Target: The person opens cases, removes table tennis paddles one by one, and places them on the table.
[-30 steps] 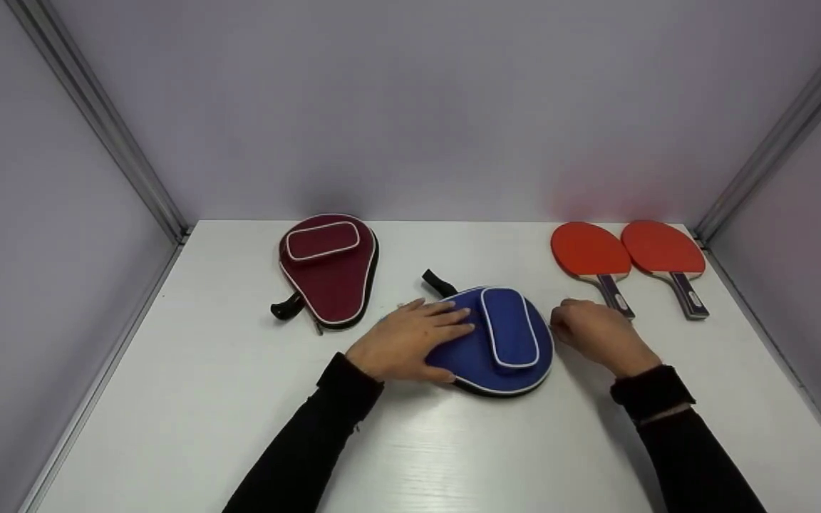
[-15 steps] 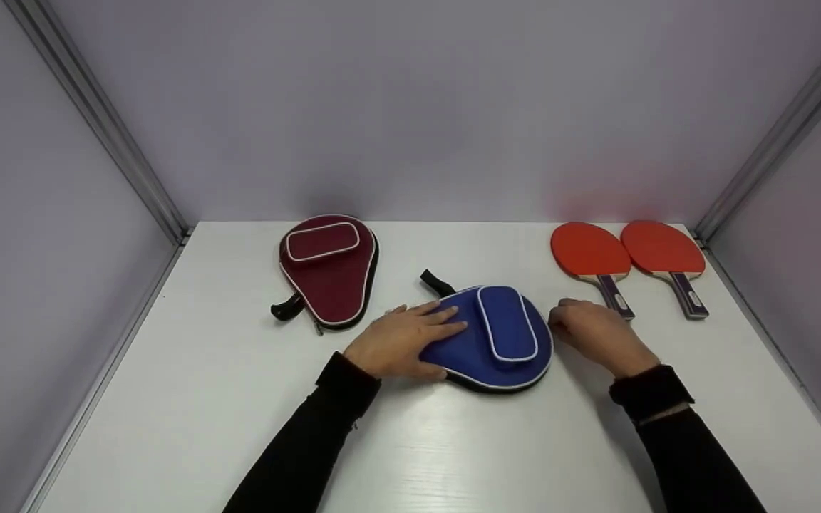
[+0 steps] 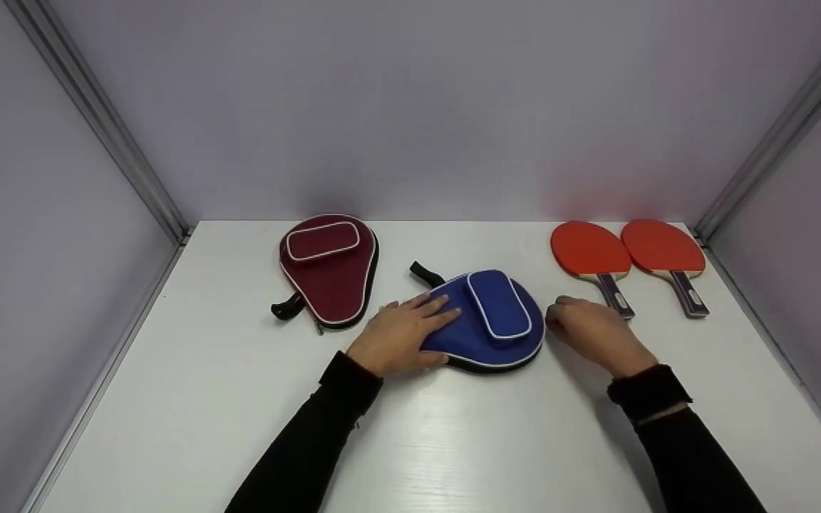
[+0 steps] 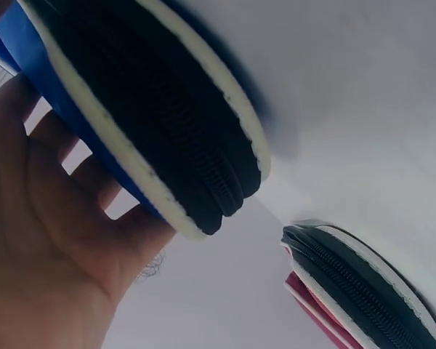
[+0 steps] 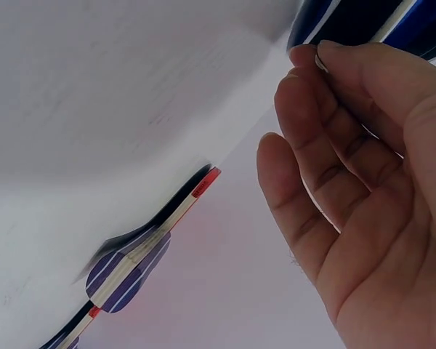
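A blue paddle case [image 3: 453, 335] with a white-edged pocket lies on the white table, its black strap pointing to the back left. My left hand [image 3: 398, 336] rests on its narrow end, fingers spread over the top and thumb along the near edge. In the left wrist view that hand [image 4: 51, 196] is against the case's blue face, beside the dark zipper band [image 4: 167, 109]. At the rounded right end, my right hand [image 3: 594, 333] pinches what looks like the zipper pull, mostly hidden by thumb and forefinger; the right wrist view shows this hand [image 5: 363, 145] with its other fingers bent.
A dark red case [image 3: 336, 285] with a black strap lies at the back left. Two red paddles [image 3: 591, 248] [image 3: 663, 246] lie side by side at the back right, handles toward the near side. Pale walls [image 3: 439, 114] border the table.
The blue case has shifted slightly back and left and turned a little, its right end swinging away. My left hand has moved slightly with it; my right hand has barely moved.
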Demonstrator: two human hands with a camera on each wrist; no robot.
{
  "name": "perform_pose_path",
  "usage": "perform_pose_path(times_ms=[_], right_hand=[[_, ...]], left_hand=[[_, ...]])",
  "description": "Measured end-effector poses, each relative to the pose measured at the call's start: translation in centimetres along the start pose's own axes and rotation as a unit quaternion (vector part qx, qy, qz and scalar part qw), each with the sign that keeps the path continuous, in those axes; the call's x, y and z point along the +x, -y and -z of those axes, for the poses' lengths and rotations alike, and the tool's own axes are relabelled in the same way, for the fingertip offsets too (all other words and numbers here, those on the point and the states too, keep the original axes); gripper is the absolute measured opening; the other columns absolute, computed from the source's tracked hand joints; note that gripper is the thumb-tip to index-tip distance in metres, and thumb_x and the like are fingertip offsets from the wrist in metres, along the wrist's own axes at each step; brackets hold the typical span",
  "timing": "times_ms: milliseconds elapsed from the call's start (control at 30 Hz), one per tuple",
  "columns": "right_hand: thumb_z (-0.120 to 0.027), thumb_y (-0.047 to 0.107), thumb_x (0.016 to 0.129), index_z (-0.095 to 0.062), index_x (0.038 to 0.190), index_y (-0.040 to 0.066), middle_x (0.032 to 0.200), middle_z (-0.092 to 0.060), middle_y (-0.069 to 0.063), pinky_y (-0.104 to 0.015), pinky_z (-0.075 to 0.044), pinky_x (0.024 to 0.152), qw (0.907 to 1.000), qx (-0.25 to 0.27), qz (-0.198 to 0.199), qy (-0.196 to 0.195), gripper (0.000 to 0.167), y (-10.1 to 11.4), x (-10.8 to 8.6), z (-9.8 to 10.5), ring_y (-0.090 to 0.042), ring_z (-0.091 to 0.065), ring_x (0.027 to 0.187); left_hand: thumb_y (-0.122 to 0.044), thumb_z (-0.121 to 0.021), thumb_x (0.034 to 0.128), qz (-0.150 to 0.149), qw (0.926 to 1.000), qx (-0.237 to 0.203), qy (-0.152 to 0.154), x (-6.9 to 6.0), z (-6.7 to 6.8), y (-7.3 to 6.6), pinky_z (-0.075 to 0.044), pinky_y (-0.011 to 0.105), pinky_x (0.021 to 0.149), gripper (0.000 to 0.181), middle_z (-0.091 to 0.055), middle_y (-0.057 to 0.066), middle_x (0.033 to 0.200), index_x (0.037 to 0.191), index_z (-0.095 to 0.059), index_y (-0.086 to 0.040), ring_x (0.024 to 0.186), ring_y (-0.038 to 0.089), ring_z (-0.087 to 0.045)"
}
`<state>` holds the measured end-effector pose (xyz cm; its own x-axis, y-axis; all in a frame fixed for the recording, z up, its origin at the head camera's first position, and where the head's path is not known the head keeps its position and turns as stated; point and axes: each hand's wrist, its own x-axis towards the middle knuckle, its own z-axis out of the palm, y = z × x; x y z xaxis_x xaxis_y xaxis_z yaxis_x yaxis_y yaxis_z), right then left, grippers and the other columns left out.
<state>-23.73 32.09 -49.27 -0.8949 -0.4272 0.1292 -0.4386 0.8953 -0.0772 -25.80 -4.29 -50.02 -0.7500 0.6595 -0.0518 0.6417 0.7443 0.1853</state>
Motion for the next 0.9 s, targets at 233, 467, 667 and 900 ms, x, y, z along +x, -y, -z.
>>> perform_pose_path(times_ms=[233, 467, 667, 900], right_hand=[[-0.085, -0.001, 0.101, -0.085, 0.106, 0.003, 0.094, -0.079, -0.011, -0.048, -0.073, 0.082, 0.9999, 0.003, -0.004, 0.015, 0.007, 0.5, 0.1, 0.0, -0.028, -0.077, 0.084], [-0.086, 0.001, 0.102, -0.087, 0.108, 0.004, 0.097, -0.081, -0.01, -0.049, -0.073, 0.084, 0.9997, 0.004, 0.006, 0.022, 0.007, 1.2, 0.3, -0.1, -0.029, -0.08, 0.089], [-0.085, 0.001, 0.102, -0.088, 0.108, 0.004, 0.097, -0.079, -0.009, -0.047, -0.071, 0.08, 0.9994, 0.006, 0.021, 0.027, 0.007, 2.2, 0.4, -0.3, -0.028, -0.078, 0.088], [-0.086, 0.003, 0.103, -0.087, 0.108, 0.006, 0.099, -0.082, -0.009, -0.044, -0.07, 0.074, 0.9989, -0.007, 0.037, 0.03, 0.006, 3.9, 0.5, -0.5, -0.025, -0.079, 0.086]], left_hand=[[-0.062, -0.073, 0.1117, 0.033, 0.9994, 0.01, -0.008, 0.2, -0.1, -0.3, -0.047, 0.07, 0.137, 0.084, -0.038, 0.004, 0.194, 0.184, -0.042, -0.034, 0.181, 0.035, -0.037], [-0.062, -0.073, 0.1122, 0.062, 0.9979, 0.009, -0.017, 0.4, -0.2, -0.7, -0.047, 0.072, 0.136, 0.084, -0.036, 0.006, 0.194, 0.184, -0.043, -0.031, 0.181, 0.038, -0.037], [-0.063, -0.073, 0.1117, 0.081, 0.9959, 0.02, -0.035, 0.5, -0.4, -1.1, -0.051, 0.073, 0.132, 0.084, -0.04, 0.008, 0.192, 0.183, -0.044, -0.029, 0.178, 0.04, -0.042], [-0.064, -0.072, 0.1121, 0.089, 0.9947, 0.027, -0.042, 0.7, -0.6, -1.2, -0.053, 0.073, 0.131, 0.085, -0.042, 0.009, 0.192, 0.184, -0.043, -0.028, 0.177, 0.041, -0.043]])
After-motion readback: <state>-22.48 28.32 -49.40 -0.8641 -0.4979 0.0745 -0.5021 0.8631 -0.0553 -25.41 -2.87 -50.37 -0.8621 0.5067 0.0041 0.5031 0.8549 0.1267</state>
